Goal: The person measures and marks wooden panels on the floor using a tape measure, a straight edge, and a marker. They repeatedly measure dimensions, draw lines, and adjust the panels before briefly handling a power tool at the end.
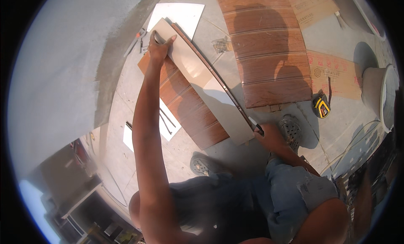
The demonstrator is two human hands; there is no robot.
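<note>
My left hand (159,46) grips the far end of a long beige plank (198,76), thumb on its face and fingers over its left edge. The plank is tilted up on its long edge, and a brown strip shows along its right side. At the plank's near end my right hand (268,137) is closed round a knife (256,125) with a pale blade and a dark handle. The blade lies close to the plank's right corner; whether it touches cannot be made out. Beneath the plank lies a brown wood-grain panel (185,99), partly hidden by it.
A larger brown grooved panel (269,55) lies to the right, with cardboard (336,76) beyond. A yellow and black tape measure (321,106) and a bucket (378,92) stand at the right. White sheets (181,15), pliers-like tools (136,40) and dark strips (167,120) lie left, near a wall.
</note>
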